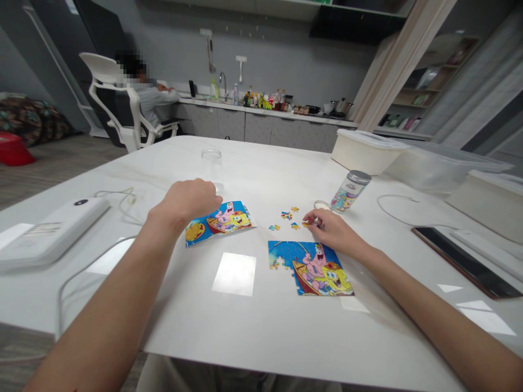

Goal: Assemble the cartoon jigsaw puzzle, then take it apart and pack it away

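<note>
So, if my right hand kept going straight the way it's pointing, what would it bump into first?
Probably the loose puzzle pieces just past the fingertips of your right hand. Its height above the table is unclear, so it might pass over them.

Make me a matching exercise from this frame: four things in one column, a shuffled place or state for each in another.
1. Part-built jigsaw
2. Picture sheet
3. Canister
4. Right hand

A. Bent fingers beside loose pieces
B. Gap at its lower left
C. At the left hand
D. Topped by a silver lid

Pairs: 1-B; 2-C; 3-D; 4-A
</note>
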Available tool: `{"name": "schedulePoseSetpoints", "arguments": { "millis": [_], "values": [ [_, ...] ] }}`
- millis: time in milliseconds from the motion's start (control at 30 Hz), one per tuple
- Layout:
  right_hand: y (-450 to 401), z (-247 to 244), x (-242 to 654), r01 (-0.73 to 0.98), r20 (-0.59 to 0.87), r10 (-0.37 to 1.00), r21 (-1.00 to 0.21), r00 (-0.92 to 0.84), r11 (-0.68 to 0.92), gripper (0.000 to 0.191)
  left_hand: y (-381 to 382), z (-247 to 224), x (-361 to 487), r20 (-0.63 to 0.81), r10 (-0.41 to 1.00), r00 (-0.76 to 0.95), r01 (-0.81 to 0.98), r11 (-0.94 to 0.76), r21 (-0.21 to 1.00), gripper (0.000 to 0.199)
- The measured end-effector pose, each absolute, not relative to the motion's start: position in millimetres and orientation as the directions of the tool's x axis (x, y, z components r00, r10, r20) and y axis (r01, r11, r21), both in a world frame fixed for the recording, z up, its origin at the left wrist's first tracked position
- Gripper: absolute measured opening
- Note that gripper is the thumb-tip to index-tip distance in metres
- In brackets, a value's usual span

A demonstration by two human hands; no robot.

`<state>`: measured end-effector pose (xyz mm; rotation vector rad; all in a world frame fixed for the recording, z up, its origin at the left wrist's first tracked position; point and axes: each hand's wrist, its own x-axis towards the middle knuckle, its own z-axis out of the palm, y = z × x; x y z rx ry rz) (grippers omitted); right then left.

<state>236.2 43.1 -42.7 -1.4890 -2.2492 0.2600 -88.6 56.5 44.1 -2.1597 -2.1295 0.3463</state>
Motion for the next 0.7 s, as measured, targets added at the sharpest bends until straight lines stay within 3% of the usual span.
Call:
{"name": "schedulePoseSetpoints", "arguments": {
  "millis": [200, 433, 700],
  "values": [
    [42, -41, 236, 0.832, 0.272, 0.902, -0.363, -0.337, 0.420, 0.022, 56, 45, -89, -0.097, 0.995, 0.011, 0.975, -0.032, -0.220, 0.048],
    [43, -40, 235, 0.838, 0.260, 0.897, -0.335, -0.358, 0.431, 0.026, 63, 42, -104, -0.190, 0.947, 0.258, 0.945, -0.289, -0.155, 0.042],
    [44, -43, 237, 0.833, 0.283, 0.900, -0.361, -0.331, 0.420, 0.021, 65, 39, -102, -0.251, 0.920, 0.301, 0.933, -0.338, -0.120, 0.034]
  ]
}}
